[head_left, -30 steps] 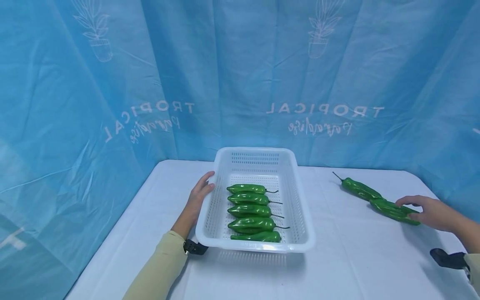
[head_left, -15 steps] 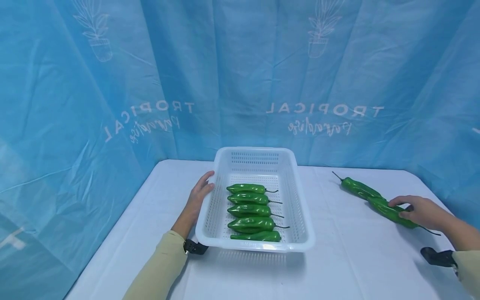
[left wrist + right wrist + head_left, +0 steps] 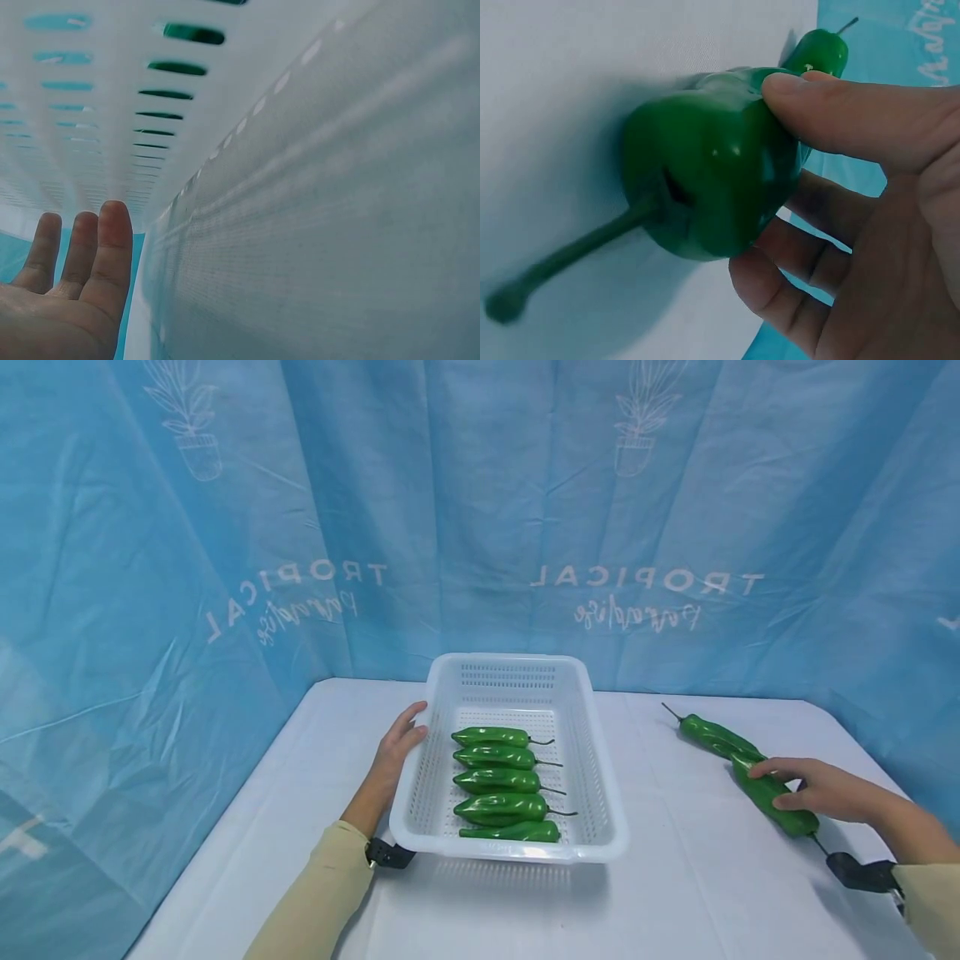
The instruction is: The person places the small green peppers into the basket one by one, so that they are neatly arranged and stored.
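A white plastic basket (image 3: 508,852) stands mid-table, with several green chili peppers (image 3: 501,781) lying side by side in it. My left hand (image 3: 392,752) rests against the basket's left side; in the left wrist view its fingers (image 3: 111,259) are straight beside the slotted wall. At the right, my right hand (image 3: 825,789) pinches a green chili pepper (image 3: 768,797) between thumb and fingers, its stem pointing toward me. In the right wrist view the thumb lies across the top of this pepper (image 3: 705,172). Another green chili pepper (image 3: 716,735) lies just behind its tip.
A white cloth covers the table (image 3: 660,893). Blue printed curtains (image 3: 510,510) hang behind it and along both sides, close to the table's back edge. White tabletop lies between the basket and the two peppers on the right.
My right hand has moved left with the pepper. The pepper has turned, so its stem end has swung toward me and left. The left hand and basket have stayed put.
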A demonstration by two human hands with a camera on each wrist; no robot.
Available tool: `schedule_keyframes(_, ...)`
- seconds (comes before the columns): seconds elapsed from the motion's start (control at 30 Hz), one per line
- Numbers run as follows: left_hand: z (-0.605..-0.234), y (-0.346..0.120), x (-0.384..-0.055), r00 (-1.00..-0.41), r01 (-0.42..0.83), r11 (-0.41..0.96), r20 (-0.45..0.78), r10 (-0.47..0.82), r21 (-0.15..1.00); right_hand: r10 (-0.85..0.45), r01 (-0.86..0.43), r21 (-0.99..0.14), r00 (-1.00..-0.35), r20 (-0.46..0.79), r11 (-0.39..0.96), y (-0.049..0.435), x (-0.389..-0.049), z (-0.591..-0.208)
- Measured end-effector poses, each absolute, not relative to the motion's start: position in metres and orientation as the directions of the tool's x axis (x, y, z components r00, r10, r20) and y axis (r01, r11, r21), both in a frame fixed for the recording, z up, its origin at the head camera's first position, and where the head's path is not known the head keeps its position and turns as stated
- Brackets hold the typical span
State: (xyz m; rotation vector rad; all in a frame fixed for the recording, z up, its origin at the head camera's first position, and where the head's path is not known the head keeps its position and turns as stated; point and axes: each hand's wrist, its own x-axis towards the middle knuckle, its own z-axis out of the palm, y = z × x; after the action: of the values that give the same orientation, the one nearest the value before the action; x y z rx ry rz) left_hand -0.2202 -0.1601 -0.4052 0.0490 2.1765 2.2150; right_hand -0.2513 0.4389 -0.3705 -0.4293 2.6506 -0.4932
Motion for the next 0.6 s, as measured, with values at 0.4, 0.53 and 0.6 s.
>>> schedule_keyframes(0.4, -0.409, -0.162, -0.223, -0.998, -0.017, -0.046, -0.015, 0.057, 0.999, -0.432, -0.303, -0.449, -0.875, -0.217, 0.841, 0.413, -0.238, -0.368)
schedule_keyframes(0.53, -0.408, -0.161, -0.222, -0.999, -0.014, -0.035, -0.012, 0.051, 0.999, -0.446, -0.345, -0.440, -0.882, -0.149, 0.829, 0.390, -0.229, -0.361)
schedule_keyframes(0.6, -0.408, -0.160, -0.221, -0.999, -0.011, -0.037, -0.009, 0.053, 0.999, -0.448, -0.348, -0.446, -0.884, -0.137, 0.824, 0.378, -0.223, -0.358)
